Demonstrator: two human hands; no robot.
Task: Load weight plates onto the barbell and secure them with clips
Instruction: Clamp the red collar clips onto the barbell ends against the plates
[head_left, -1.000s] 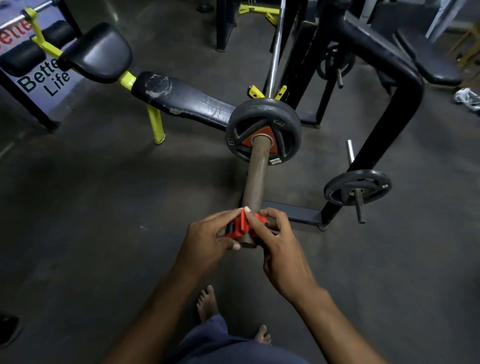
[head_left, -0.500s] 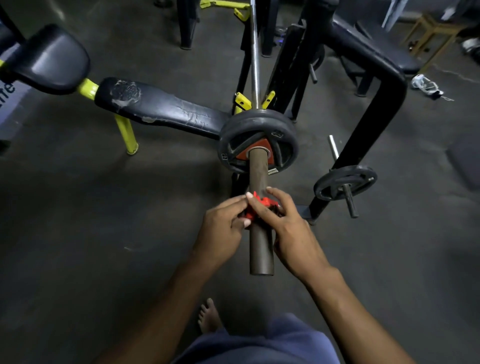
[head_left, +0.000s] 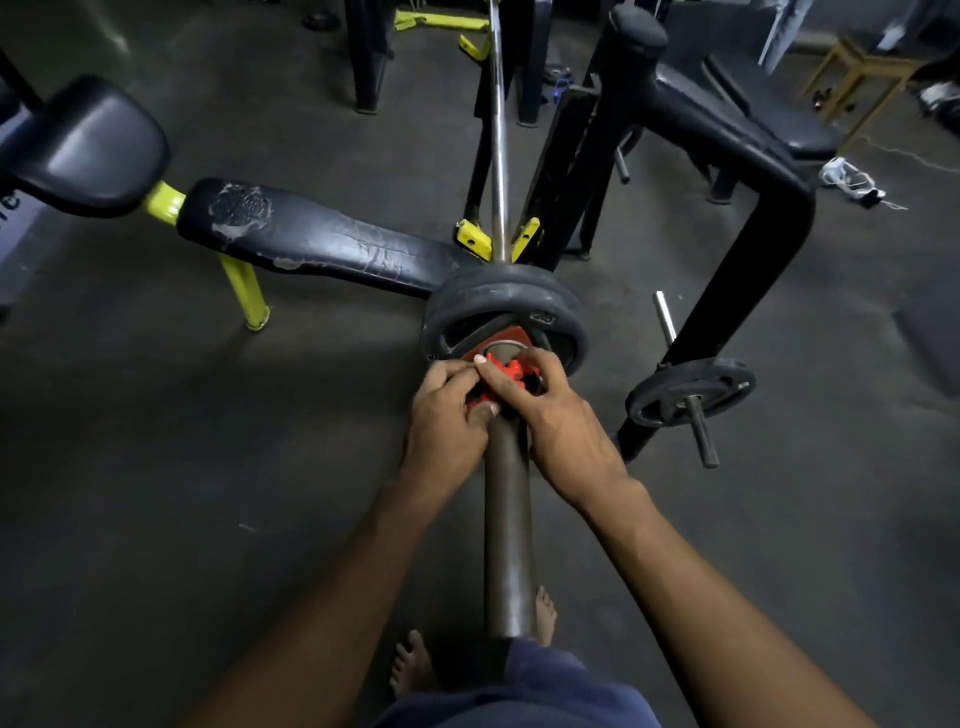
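Observation:
The barbell sleeve (head_left: 508, 525) runs from me toward the rack, brown and thick. Two black weight plates (head_left: 506, 301) with a red centre sit on it, near the yellow rack hooks. A red clip (head_left: 511, 375) sits around the sleeve, right against the plates. My left hand (head_left: 449, 423) grips the clip from the left, and my right hand (head_left: 561, 421) grips it from the right, fingers over its top. The clip's lower part is hidden by my fingers.
A worn black bench (head_left: 322, 244) on yellow legs lies to the left. A black rack frame (head_left: 748, 270) stands on the right with a spare plate (head_left: 691, 389) on its storage peg. My bare feet (head_left: 410, 665) are below the sleeve's end.
Both hands have slid the red clip along the sleeve, from near its free end up against the plates. The camera has moved closer to the bar.

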